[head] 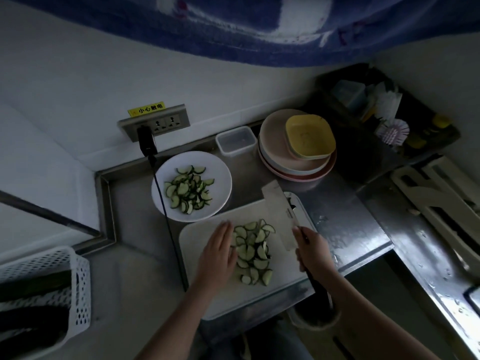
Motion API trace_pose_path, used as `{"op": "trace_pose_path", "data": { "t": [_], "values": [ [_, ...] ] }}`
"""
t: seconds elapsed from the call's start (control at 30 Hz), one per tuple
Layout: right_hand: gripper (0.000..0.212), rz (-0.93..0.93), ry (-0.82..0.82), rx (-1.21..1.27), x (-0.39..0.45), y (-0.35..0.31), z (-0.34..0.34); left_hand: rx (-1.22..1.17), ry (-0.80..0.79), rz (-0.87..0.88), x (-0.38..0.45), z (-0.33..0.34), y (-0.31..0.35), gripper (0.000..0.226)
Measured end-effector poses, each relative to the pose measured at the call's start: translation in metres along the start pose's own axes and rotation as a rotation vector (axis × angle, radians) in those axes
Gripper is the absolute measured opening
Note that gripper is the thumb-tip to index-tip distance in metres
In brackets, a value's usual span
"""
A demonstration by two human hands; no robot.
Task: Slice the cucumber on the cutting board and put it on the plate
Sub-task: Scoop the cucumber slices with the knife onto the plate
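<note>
A white cutting board (pixel 202 289) lies on the steel counter with a pile of half-moon cucumber slices (pixel 253 253) in its middle. My left hand (pixel 220 252) lies flat with straight fingers against the left side of the pile. On the right, my right hand (pixel 311 249) grips the black handle of a white cleaver (pixel 279 216), whose blade stands just right of the slices. Behind the board, a white plate (pixel 220 175) holds several more slices (pixel 189 189).
A black cable (pixel 166 216) runs from the wall socket (pixel 155 123) past the plate and the board's left edge. A clear box (pixel 236 140) and stacked plates (pixel 296 152) stand behind. A white basket with dark vegetables (pixel 52 289) sits at left; the sink lies right.
</note>
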State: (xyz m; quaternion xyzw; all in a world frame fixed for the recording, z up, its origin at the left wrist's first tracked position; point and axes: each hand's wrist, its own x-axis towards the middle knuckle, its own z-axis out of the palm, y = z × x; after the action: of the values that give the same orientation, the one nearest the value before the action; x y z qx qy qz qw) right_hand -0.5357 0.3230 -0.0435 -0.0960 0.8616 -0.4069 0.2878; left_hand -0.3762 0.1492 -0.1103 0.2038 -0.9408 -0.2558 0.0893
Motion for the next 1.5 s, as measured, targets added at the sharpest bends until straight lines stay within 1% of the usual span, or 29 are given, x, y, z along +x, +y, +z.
{"op": "trace_pose_path", "data": {
  "t": [0.1, 0.27, 0.3, 0.37, 0.43, 0.57, 0.67, 0.8, 0.9, 1.0, 1.13, 1.23, 1.33, 1.43, 1.5],
  "values": [
    [0.027, 0.024, -0.021, -0.049, 0.003, 0.014, -0.01, 0.017, -0.018, -0.076, -0.016, 0.015, 0.01, 0.072],
    [0.029, 0.025, -0.045, -0.138, 0.014, 0.022, -0.007, 0.145, -0.133, -0.15, -0.015, 0.026, 0.019, 0.098],
    [0.028, 0.02, -0.044, -0.167, 0.016, 0.025, -0.005, 0.161, -0.145, -0.149, -0.014, 0.028, 0.021, 0.106],
    [0.028, -0.004, -0.032, -0.202, 0.017, 0.03, -0.004, 0.214, -0.161, -0.093, -0.013, 0.032, 0.025, 0.119],
    [0.028, -0.029, -0.036, -0.247, 0.017, 0.035, -0.003, 0.248, -0.168, -0.041, -0.014, 0.036, 0.027, 0.123],
    [0.029, -0.072, -0.107, -0.304, 0.013, 0.041, -0.001, 0.258, -0.13, -0.057, -0.005, 0.041, 0.033, 0.113],
    [0.03, -0.073, -0.111, -0.281, 0.009, 0.043, 0.003, 0.228, -0.085, -0.11, 0.004, 0.043, 0.042, 0.099],
    [0.027, -0.035, -0.119, -0.245, -0.009, 0.048, 0.012, 0.181, -0.005, -0.17, 0.009, 0.053, 0.053, 0.086],
    [0.027, -0.069, -0.112, -0.239, -0.021, 0.045, 0.019, 0.178, 0.04, -0.231, 0.014, 0.057, 0.064, 0.075],
    [0.028, -0.059, -0.107, -0.162, -0.03, 0.039, 0.029, 0.181, 0.059, -0.287, 0.02, 0.06, 0.07, 0.072],
    [0.03, 0.006, -0.138, -0.036, -0.032, 0.037, 0.037, 0.157, 0.074, -0.275, 0.019, 0.062, 0.067, 0.067],
    [0.029, -0.016, -0.168, -0.043, -0.028, 0.036, 0.039, 0.106, 0.085, -0.284, 0.021, 0.061, 0.07, 0.067],
    [0.03, -0.038, -0.152, -0.031, -0.032, 0.036, 0.046, -0.013, 0.12, -0.297, 0.025, 0.058, 0.077, 0.069],
    [0.031, -0.028, -0.127, 0.007, -0.038, 0.035, 0.051, -0.071, 0.159, -0.257, 0.03, 0.057, 0.082, 0.061],
    [0.032, -0.053, -0.112, 0.012, -0.038, 0.034, 0.051, -0.09, 0.18, -0.226, 0.033, 0.056, 0.084, 0.058]
  ]
}}
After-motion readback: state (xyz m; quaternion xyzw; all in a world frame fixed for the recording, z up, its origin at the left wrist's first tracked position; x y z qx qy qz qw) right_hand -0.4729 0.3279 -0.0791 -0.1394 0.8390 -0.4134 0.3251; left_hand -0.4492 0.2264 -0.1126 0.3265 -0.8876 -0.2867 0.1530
